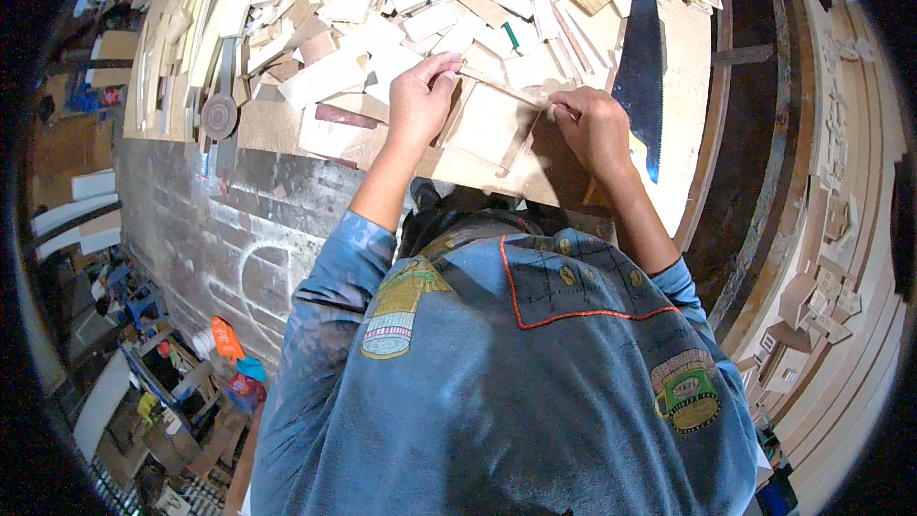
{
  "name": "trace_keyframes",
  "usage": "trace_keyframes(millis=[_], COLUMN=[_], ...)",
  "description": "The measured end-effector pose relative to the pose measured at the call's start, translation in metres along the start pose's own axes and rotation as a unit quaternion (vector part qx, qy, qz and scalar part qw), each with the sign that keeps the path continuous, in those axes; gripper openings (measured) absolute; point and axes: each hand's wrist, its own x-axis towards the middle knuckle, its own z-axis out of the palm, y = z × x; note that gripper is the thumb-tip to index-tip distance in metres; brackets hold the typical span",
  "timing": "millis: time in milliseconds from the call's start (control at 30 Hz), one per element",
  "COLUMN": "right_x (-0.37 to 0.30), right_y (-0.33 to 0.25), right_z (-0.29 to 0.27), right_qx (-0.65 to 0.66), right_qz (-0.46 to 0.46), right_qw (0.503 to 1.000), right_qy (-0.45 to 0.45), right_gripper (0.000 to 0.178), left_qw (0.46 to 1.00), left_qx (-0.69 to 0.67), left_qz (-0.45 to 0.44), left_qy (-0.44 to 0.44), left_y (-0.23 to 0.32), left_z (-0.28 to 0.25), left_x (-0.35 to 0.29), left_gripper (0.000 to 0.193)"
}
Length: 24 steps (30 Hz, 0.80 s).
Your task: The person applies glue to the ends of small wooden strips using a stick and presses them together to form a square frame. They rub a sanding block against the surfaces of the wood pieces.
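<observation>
Left hand point(420, 96) has its grip pinched on the top corner of a flat wood panel point(487, 124) lying on the table point(683, 134). Right hand point(594, 126) pinches a thin strip point(521, 96) at the panel's right edge. A saw point(642, 67) lies just right, offcuts point(382, 10) piled behind.

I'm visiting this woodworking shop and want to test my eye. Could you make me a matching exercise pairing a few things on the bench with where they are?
Things:
1. dark-bladed hand saw
2. round grey metal disc
3. flat square pale wooden panel
4. heap of pale wood offcuts

Places:
A. between the left hand and the right hand
B. right side of the workbench, beyond the right hand
C. far part of the bench, beyond both hands
D. left side of the bench, near its front edge

Pairs: 1-B, 2-D, 3-A, 4-C
</observation>
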Motion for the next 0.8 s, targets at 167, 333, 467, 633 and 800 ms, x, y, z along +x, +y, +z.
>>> trace_keyframes(millis=[167, 333, 467, 633, 800], right_x=[-0.0014, -0.0013, -0.0013, -0.0009, 0.0020], right_y=[0.0032, 0.0010, -0.0009, -0.0030, -0.0039], right_z=[0.0025, 0.0013, 0.0008, -0.0005, -0.0009], right_qx=[-0.003, -0.018, -0.013, -0.026, -0.004], right_qz=[-0.005, -0.004, 0.002, 0.007, -0.018], right_qw=[1.000, 1.000, 1.000, 1.000, 0.999], right_qy=[-0.001, -0.003, -0.002, -0.010, 0.045], right_gripper=[0.016, 0.015, 0.015, 0.019, 0.023], left_qw=[1.000, 1.000, 1.000, 1.000, 0.996], left_qx=[-0.008, -0.010, -0.016, 0.004, 0.066], left_qz=[-0.002, 0.003, -0.003, -0.001, 0.059], left_qy=[0.001, -0.005, -0.007, -0.011, 0.002], left_y=[-0.0020, 0.0002, -0.0034, -0.0057, -0.0003], left_z=[0.0009, 0.0012, 0.0021, 0.0018, 0.0001], left_x=[0.0004, 0.0001, 0.0008, 0.0010, -0.0018], left_gripper=[0.025, 0.026, 0.027, 0.028, 0.026])
